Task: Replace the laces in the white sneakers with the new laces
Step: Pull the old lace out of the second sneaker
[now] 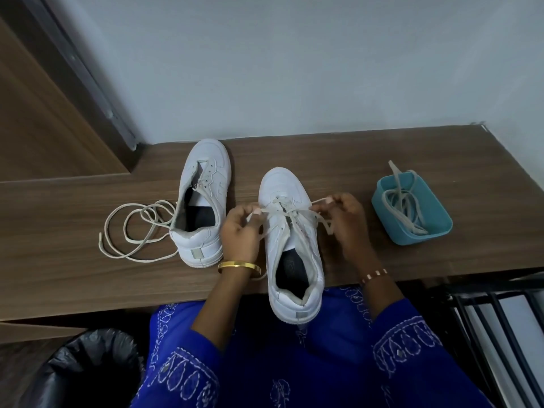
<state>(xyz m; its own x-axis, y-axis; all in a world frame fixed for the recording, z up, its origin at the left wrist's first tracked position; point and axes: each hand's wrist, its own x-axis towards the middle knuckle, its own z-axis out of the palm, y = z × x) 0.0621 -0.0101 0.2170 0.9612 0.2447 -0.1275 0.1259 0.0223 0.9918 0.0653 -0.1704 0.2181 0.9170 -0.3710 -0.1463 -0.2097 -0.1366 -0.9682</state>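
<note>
Two white sneakers stand on a wooden desk. The right sneaker is in front of me, its heel over the desk's front edge, with a pale lace crossed through its lower eyelets. My left hand pinches the lace's left end beside the shoe. My right hand pinches the right end on the other side. The left sneaker has no lace in it. A loose lace lies coiled on the desk to its left. A teal tub at the right holds more laces.
The wooden desk runs along a pale wall. A bin lined with a black bag stands on the floor at the lower left. A black metal rack is at the lower right. A wooden door frame rises at the left.
</note>
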